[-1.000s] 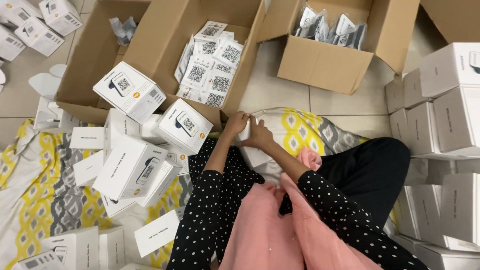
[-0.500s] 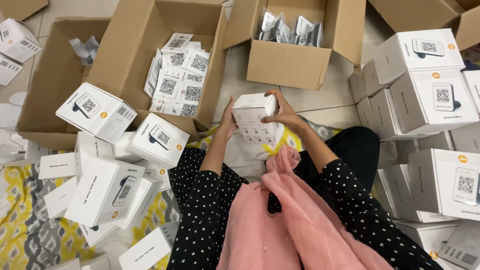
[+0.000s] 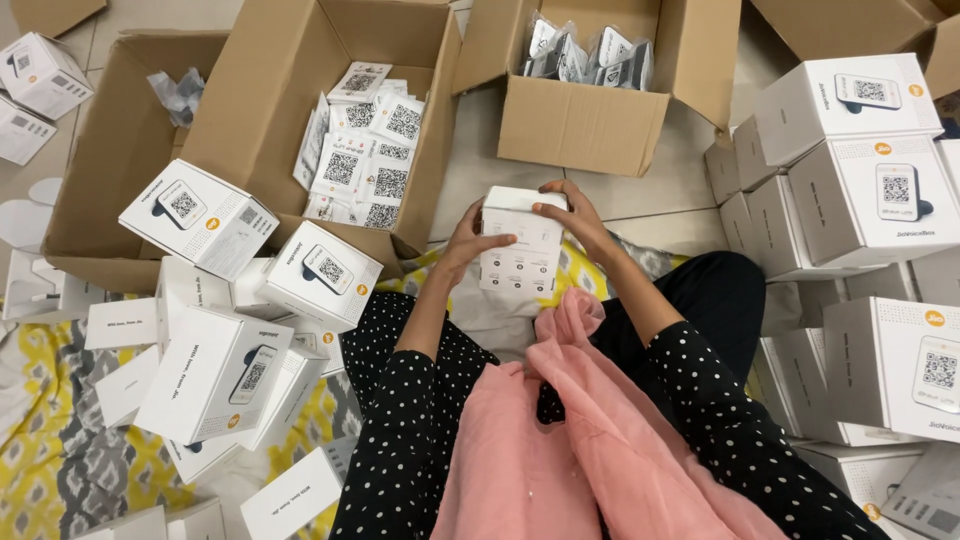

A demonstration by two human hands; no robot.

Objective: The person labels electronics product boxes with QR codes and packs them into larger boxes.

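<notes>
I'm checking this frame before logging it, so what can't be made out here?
- Head view: whether the small white box is sealed; the left hand and right hand cover its edges.
- What the clear bags in the open carton contain: too small and glossy.
- The white box stack at right: cut off by the frame edge.
- The floor sheet under the lap: hidden by clothing.
</notes>
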